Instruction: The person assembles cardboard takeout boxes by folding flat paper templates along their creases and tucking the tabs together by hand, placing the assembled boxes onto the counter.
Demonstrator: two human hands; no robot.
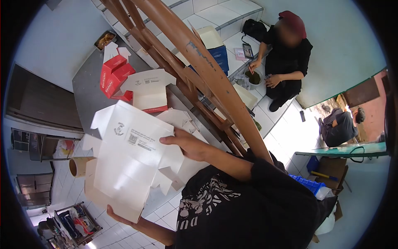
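Both my hands hold a partly unfolded white cardboard food box (124,166), with its glossy inside and a small printed logo and code facing me. My right hand (186,143) grips the upper right edge, the thumb on the printed panel and the other fingers mostly hidden. At the box's lower edge, my left hand (118,215) has its thumb against the wall; its other fingers are out of sight behind the cardboard. Just beyond lies an open white-and-red box (151,91), beside red folded boxes (114,76) on a grey table (87,83).
A brown railing (211,74) slants past the table. Behind it, a person in black (286,58) sits on tiled steps with a hand at a tub of dark green contents (253,78). Another person (342,126) is at the far right. A cardboard tube (78,167) is at left.
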